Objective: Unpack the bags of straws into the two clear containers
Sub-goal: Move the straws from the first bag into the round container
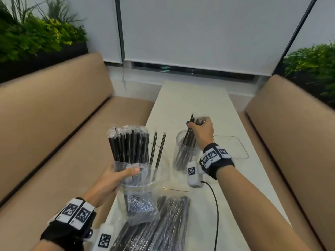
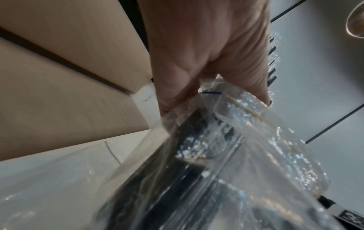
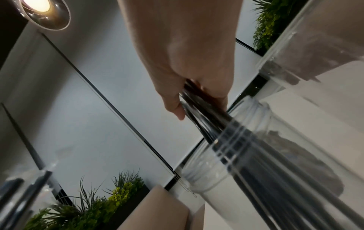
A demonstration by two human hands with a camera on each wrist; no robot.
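Observation:
My left hand (image 1: 125, 173) grips an opened clear bag of black straws (image 1: 129, 144), held upright at the mouth of the near clear container (image 1: 139, 192). Two loose straws (image 1: 157, 147) stand in that container. In the left wrist view my left hand (image 2: 212, 93) curls round the crinkled bag (image 2: 226, 140). My right hand (image 1: 198, 125) grips the tops of a bunch of straws (image 1: 188, 140) whose lower ends stand inside the far clear jar (image 1: 184, 151). The right wrist view shows my right hand (image 3: 197, 101) closed round the bunch (image 3: 208, 112) above the jar's threaded neck (image 3: 236, 140).
More sealed bags of black straws (image 1: 159, 225) lie at the near end of the white table (image 1: 190, 98). A clear flat lid (image 1: 233, 147) lies right of the jar. Tan bench seats (image 1: 54, 124) flank the table, with plants behind them.

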